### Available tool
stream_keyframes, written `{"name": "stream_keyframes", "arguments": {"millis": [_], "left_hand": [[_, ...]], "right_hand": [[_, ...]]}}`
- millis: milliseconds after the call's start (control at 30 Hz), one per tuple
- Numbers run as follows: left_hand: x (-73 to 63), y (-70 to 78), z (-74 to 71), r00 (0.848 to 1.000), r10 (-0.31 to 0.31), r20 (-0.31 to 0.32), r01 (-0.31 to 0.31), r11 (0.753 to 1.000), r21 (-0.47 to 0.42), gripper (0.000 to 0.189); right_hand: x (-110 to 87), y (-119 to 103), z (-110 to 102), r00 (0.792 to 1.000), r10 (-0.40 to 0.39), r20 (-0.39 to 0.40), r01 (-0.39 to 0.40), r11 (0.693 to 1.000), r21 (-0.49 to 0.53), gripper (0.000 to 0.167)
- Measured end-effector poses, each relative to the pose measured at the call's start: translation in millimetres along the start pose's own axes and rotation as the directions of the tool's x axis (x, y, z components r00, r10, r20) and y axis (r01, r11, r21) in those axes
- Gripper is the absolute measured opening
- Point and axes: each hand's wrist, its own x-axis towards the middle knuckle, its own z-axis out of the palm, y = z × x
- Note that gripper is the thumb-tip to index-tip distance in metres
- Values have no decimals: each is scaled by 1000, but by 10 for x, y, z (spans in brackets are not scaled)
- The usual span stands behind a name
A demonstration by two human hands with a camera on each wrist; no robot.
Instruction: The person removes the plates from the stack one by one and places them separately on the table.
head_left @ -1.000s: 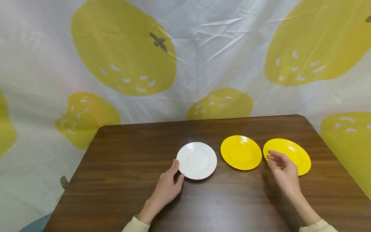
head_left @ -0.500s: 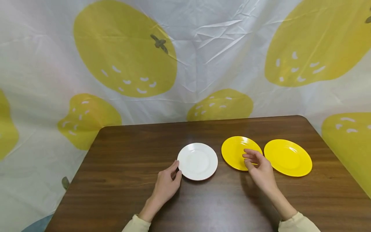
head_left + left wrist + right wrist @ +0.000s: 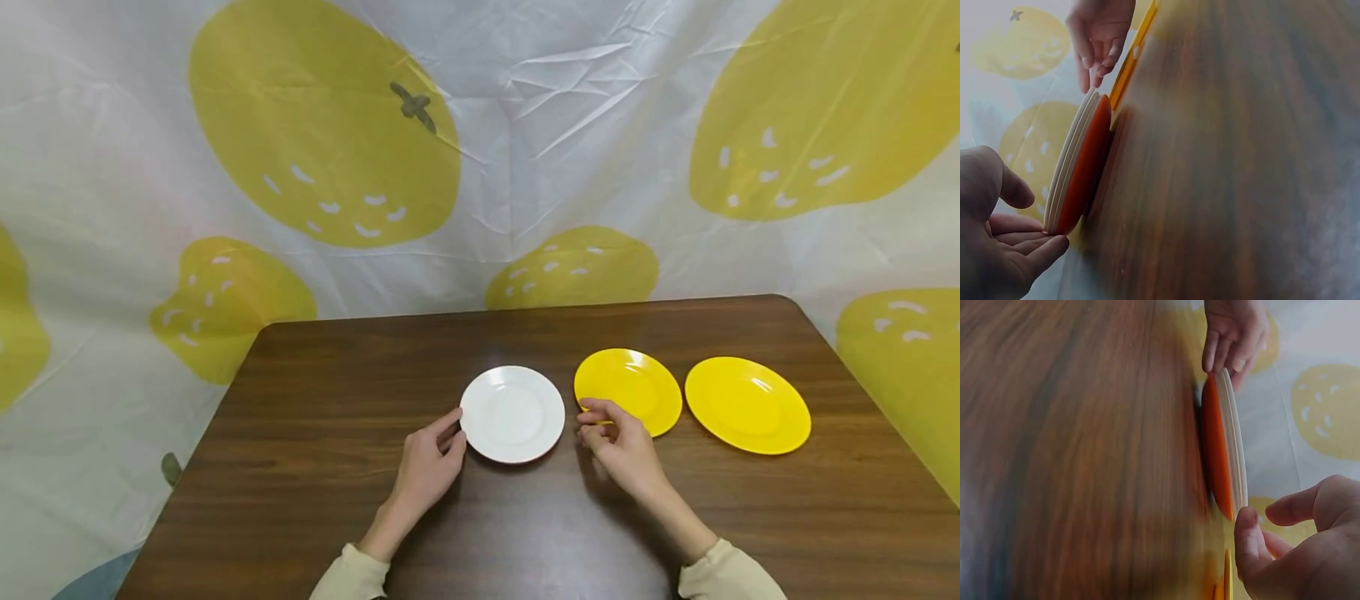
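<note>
A white plate [image 3: 512,414] tops a small stack near the middle of the table; both wrist views show several white rims above an orange dish [image 3: 1215,444]. My left hand [image 3: 429,471] is at the stack's left rim. In the left wrist view its fingertips [image 3: 1047,250] touch the rim's edge, while the thumb stands apart from it. Over the front left edge of a yellow plate [image 3: 637,387] hovers my right hand [image 3: 626,454], to the right of the stack. Its fingers are loosely bent and hold nothing; a narrow gap separates them from the white rim in the head view.
A second yellow plate [image 3: 748,406] lies at the right, close beside the first. All stand on a dark brown wooden table [image 3: 337,392]. A white cloth with a yellow fruit print [image 3: 322,125] hangs behind the table's back edge.
My right hand has moved left, from the far right yellow plate across the nearer one toward the white plate. My left hand stays at the stack, its thumb and fingers drawn slightly closer together.
</note>
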Motion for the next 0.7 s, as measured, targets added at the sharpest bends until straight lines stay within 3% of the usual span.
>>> {"name": "stream_keyframes", "arguments": {"millis": [467, 700], "left_hand": [[38, 2, 6, 999, -24, -37, 22, 998, -54, 35], [85, -20, -4, 997, -56, -61, 47, 989, -138, 31]], "right_hand": [[15, -18, 208, 1000, 7, 5, -7, 994, -106, 34], [15, -32, 255, 1000, 0, -6, -1, 989, -147, 38]]}}
